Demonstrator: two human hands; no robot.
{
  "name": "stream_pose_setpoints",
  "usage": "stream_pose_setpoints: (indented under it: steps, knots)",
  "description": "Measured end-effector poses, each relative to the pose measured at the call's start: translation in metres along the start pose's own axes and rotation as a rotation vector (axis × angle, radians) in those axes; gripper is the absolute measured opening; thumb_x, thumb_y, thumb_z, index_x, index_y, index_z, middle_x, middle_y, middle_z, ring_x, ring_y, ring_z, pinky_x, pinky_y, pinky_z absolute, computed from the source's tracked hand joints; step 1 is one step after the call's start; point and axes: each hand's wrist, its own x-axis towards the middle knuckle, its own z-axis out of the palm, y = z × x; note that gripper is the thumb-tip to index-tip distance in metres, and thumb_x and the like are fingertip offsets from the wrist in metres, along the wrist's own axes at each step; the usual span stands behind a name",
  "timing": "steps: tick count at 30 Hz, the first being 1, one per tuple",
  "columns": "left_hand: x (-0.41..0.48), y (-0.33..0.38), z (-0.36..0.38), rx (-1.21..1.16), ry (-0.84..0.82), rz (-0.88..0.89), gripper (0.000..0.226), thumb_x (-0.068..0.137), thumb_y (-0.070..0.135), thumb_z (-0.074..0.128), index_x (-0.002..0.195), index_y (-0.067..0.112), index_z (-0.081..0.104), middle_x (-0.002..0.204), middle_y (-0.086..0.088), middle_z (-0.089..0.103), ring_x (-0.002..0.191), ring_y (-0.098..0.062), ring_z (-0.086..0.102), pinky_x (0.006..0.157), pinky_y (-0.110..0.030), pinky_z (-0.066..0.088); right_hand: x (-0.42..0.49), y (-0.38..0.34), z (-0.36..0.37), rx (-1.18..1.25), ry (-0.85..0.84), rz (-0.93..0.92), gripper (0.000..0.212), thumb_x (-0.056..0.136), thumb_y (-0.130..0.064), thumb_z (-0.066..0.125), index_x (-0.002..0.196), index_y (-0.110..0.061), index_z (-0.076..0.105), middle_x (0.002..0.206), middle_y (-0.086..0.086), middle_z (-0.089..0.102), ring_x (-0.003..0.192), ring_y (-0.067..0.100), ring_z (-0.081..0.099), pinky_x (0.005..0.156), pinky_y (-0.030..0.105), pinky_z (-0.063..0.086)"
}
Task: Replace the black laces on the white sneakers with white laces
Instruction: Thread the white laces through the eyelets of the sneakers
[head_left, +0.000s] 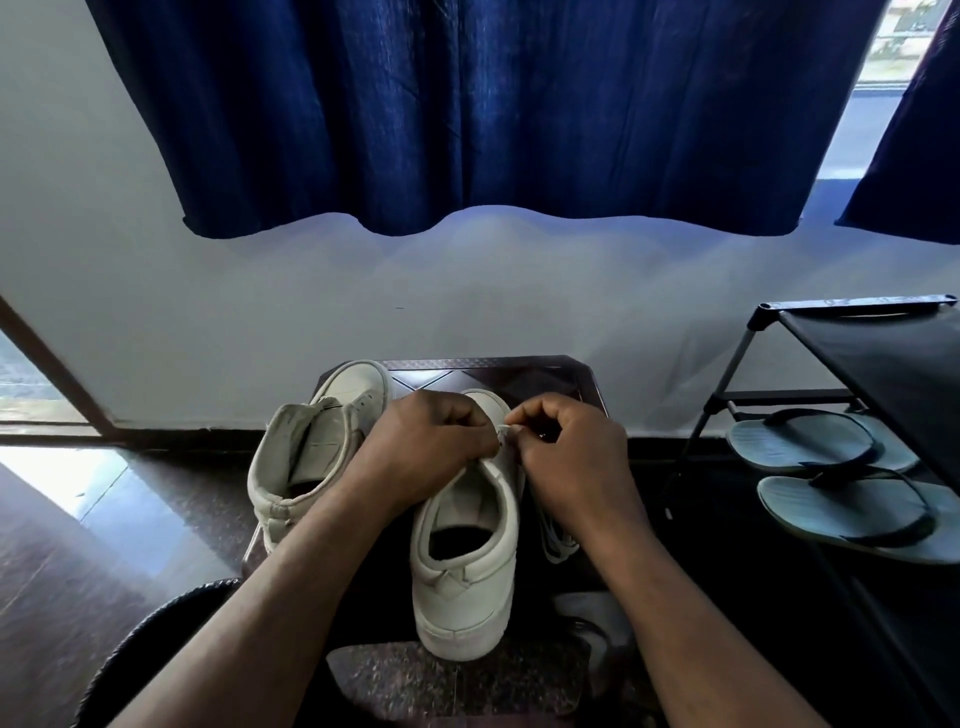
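Observation:
Two white sneakers stand on a small dark stool (524, 371), heels toward me. The left sneaker (306, 457) has no lace showing and its tongue stands up. My left hand (426, 447) curls over the tongue area of the right sneaker (465, 561) and grips it. My right hand (569, 452) pinches a white lace (503, 430) at the shoe's eyelets, beside my left fingertips. More white lace (558, 545) hangs in loops down the shoe's right side. My hands hide the eyelet rows. No black lace is clearly visible.
A black shoe rack (883, 364) stands at the right with a pair of grey flip-flops (831, 467) on its shelf. A blue curtain (467, 114) hangs over the white wall behind. A dark round object (156, 639) sits low left on the dark stone floor.

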Motion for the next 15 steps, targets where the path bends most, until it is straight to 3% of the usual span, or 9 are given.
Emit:
stream_pose_setpoints:
  steps: [3, 8, 15]
  knots:
    - [-0.0009, 0.0013, 0.0017, -0.025, 0.017, -0.012, 0.008, 0.079, 0.027, 0.078, 0.075, 0.02, 0.076, 0.075, -0.004, 0.071, 0.063, -0.005, 0.054, 0.062, -0.024, 0.044, 0.0003, -0.0001, -0.0015, -0.025, -0.009, -0.004, 0.012, 0.083, -0.015, 0.075, 0.082, -0.027, 0.076, 0.073, -0.016, 0.071, 0.073, -0.002, 0.065, 0.066, 0.012, 0.048]
    - [-0.0007, 0.0019, 0.005, -0.044, 0.05, -0.032, 0.01, 0.078, 0.025, 0.078, 0.072, 0.018, 0.075, 0.056, 0.01, 0.059, 0.051, 0.0, 0.047, 0.049, -0.011, 0.038, 0.0006, -0.0007, -0.0069, -0.078, -0.019, 0.007, 0.002, 0.074, -0.026, 0.076, 0.075, -0.026, 0.074, 0.066, -0.017, 0.071, 0.066, 0.004, 0.066, 0.093, 0.038, 0.055]
    - [-0.0006, -0.0012, 0.005, -0.071, 0.081, -0.016, 0.014, 0.086, 0.013, 0.07, 0.077, 0.02, 0.079, 0.058, 0.019, 0.064, 0.053, 0.005, 0.052, 0.052, -0.009, 0.037, 0.0016, -0.0012, -0.0086, -0.091, -0.043, -0.011, 0.008, 0.075, -0.022, 0.071, 0.074, -0.028, 0.076, 0.068, -0.015, 0.072, 0.069, 0.007, 0.067, 0.084, 0.037, 0.057]
